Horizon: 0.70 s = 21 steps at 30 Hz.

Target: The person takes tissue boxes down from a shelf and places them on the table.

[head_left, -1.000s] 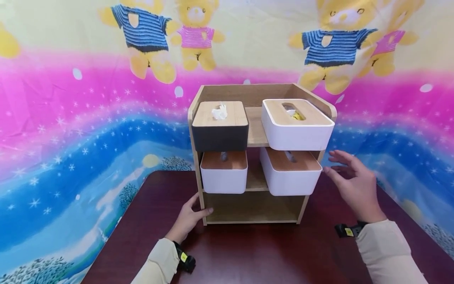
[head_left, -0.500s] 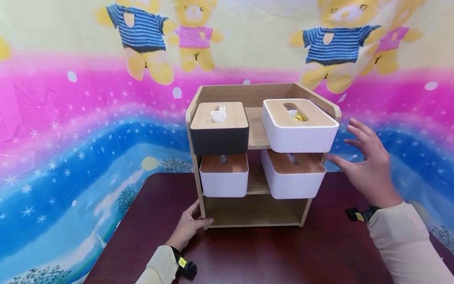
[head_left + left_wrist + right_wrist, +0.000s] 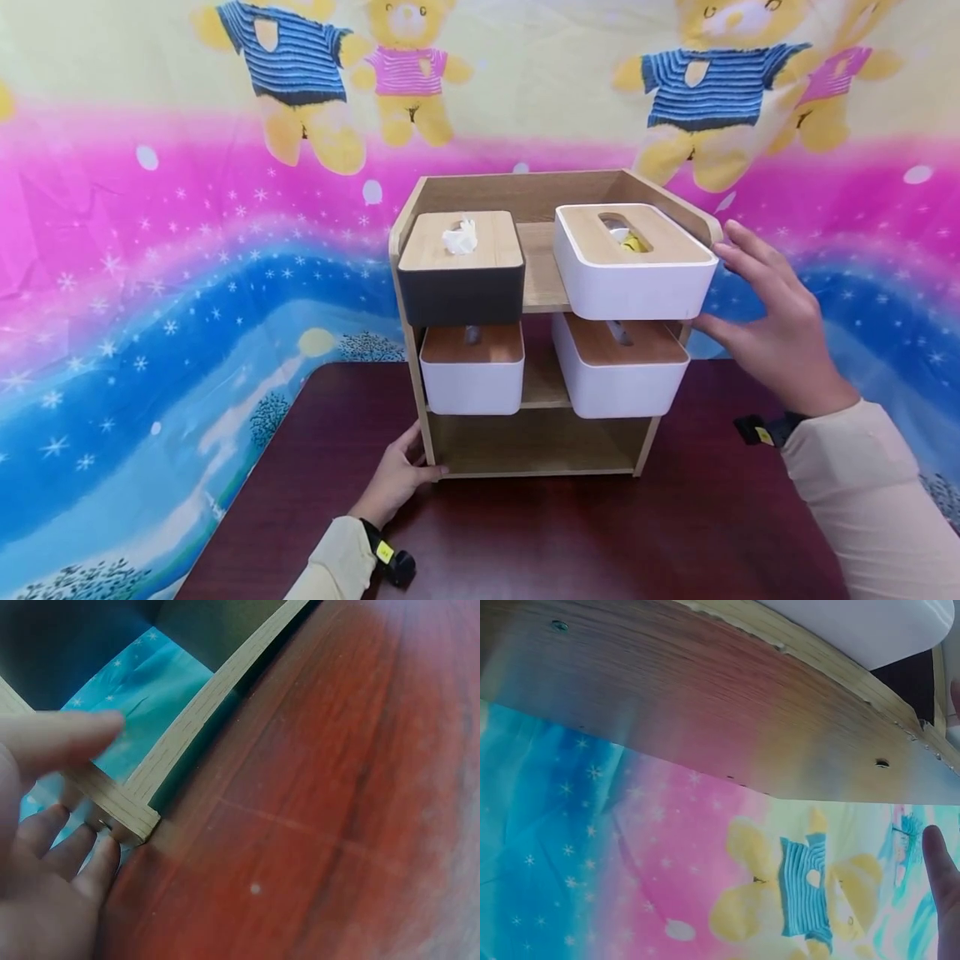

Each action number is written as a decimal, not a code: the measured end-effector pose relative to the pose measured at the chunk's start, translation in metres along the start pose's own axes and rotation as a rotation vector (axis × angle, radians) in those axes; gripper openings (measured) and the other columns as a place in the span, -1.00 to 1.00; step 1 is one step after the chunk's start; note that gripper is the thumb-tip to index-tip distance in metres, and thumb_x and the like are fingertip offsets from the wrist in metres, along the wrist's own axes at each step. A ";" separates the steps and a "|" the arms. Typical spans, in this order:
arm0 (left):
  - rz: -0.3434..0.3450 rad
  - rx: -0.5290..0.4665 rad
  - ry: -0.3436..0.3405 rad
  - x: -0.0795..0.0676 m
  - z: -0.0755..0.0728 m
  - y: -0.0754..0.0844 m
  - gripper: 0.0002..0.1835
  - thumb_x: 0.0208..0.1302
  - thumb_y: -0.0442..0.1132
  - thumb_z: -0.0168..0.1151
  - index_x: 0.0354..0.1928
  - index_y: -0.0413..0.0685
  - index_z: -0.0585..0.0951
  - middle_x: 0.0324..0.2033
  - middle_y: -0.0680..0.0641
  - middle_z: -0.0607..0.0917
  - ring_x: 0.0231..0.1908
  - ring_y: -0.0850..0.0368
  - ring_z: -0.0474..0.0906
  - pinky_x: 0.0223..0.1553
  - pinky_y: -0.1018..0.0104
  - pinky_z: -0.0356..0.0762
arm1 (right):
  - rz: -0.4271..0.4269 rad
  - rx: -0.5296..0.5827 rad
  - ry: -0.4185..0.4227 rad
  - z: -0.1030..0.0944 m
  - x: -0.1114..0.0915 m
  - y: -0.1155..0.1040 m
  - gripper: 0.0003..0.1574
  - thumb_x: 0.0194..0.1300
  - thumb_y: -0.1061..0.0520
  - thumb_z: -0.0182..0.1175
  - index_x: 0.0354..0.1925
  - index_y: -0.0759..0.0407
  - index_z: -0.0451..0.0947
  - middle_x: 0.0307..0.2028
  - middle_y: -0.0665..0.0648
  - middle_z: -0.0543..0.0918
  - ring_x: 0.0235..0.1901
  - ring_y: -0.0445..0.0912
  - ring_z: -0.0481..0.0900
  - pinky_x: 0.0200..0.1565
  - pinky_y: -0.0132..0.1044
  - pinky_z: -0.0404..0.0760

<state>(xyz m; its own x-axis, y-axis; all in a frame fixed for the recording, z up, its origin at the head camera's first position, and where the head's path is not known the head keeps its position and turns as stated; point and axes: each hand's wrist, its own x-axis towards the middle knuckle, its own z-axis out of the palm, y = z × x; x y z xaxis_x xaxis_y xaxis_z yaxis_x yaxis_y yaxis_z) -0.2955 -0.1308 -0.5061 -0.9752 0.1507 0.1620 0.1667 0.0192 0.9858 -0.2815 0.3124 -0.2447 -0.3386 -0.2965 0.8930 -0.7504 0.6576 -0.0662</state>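
Note:
A wooden desktop shelf stands upright, holding tissue boxes on its two upper levels. My left hand grips the bottom of its left side panel; in the left wrist view the thumb lies on the inner side and the fingers on the outer side. My right hand is beside the upper right panel, fingers extended and thumb spread, fingertips right at the panel's edge. Close to it sits a white tissue box with a wooden lid. The right wrist view shows the panel's outer face and one fingertip.
A black tissue box with white tissue poking out sits at the upper left. Below are a smaller white box and another white box. Dark red table underneath; a bear-print cloth hangs behind.
My right hand has risen from beside the lower white box to the upper right panel, swinging outward and then back in against its edge. My left hand keeps its grip low on the shelf.

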 end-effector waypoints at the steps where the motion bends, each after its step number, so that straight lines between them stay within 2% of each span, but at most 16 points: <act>1: 0.007 0.006 -0.006 -0.001 0.000 0.003 0.01 -0.09 -0.55 0.47 0.46 0.04 0.26 0.29 -0.18 0.42 0.28 -0.17 0.31 0.17 0.03 0.39 | 0.001 -0.010 -0.017 -0.001 0.001 0.000 -0.03 0.11 -0.30 0.20 0.33 0.23 0.38 0.41 0.12 0.27 0.37 0.11 0.20 0.11 -0.59 0.29; 4: 0.020 0.027 -0.033 -0.001 0.000 0.002 0.02 -0.05 -0.57 0.43 0.48 0.07 0.23 0.30 -0.16 0.41 0.30 -0.11 0.29 0.23 0.02 0.29 | 0.008 -0.025 -0.034 -0.001 0.003 -0.001 -0.12 0.07 -0.02 0.35 0.34 0.22 0.38 0.41 0.10 0.27 0.38 0.09 0.20 0.10 -0.61 0.28; 10: 0.040 0.032 -0.100 0.003 -0.002 -0.006 -0.07 0.10 -0.51 0.37 0.46 0.22 0.24 0.30 -0.11 0.42 0.26 -0.09 0.34 0.11 0.16 0.44 | 0.021 0.002 -0.033 -0.002 0.007 -0.009 -0.12 0.02 0.08 0.35 0.32 0.24 0.39 0.38 0.12 0.32 0.35 0.06 0.26 0.13 -0.56 0.31; 11: 0.038 0.023 -0.104 0.004 -0.002 -0.006 -0.09 0.12 -0.50 0.36 0.46 0.23 0.24 0.29 -0.12 0.42 0.25 -0.11 0.36 0.08 0.16 0.48 | 0.025 0.000 -0.034 -0.002 0.008 -0.011 -0.12 0.01 0.17 0.39 0.32 0.25 0.39 0.38 0.12 0.32 0.34 0.05 0.27 0.13 -0.56 0.31; 13: 0.031 0.004 -0.102 0.005 -0.002 -0.006 -0.11 0.14 -0.50 0.35 0.46 0.23 0.24 0.29 -0.14 0.42 0.24 -0.12 0.37 0.03 0.16 0.53 | 0.034 -0.012 -0.036 -0.001 0.009 -0.015 -0.02 -0.12 0.40 0.47 0.32 0.25 0.39 0.37 0.13 0.34 0.34 0.02 0.27 0.13 -0.56 0.30; 15: 0.027 -0.016 -0.092 0.006 -0.002 -0.006 -0.11 0.15 -0.51 0.33 0.47 0.20 0.23 0.28 -0.17 0.42 0.23 -0.15 0.37 -0.02 0.16 0.56 | 0.042 -0.020 -0.037 0.000 0.011 -0.018 0.16 -0.34 0.60 0.49 0.31 0.25 0.40 0.36 0.13 0.35 0.34 0.00 0.28 0.12 -0.56 0.31; 21: 0.013 -0.036 -0.078 0.006 -0.001 -0.008 -0.09 0.13 -0.52 0.34 0.47 0.23 0.23 0.30 -0.15 0.41 0.27 -0.12 0.32 0.01 0.15 0.54 | 0.035 -0.026 -0.044 0.002 0.011 -0.012 0.23 -0.44 0.64 0.50 0.31 0.23 0.41 0.34 0.15 0.38 0.32 0.00 0.30 0.11 -0.58 0.30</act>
<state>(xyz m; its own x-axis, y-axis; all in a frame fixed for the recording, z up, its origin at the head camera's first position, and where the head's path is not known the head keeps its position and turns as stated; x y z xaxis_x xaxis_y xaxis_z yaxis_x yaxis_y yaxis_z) -0.3032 -0.1312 -0.5125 -0.9585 0.2270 0.1724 0.1727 -0.0187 0.9848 -0.2771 0.2998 -0.2345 -0.3894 -0.3027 0.8699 -0.7230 0.6856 -0.0851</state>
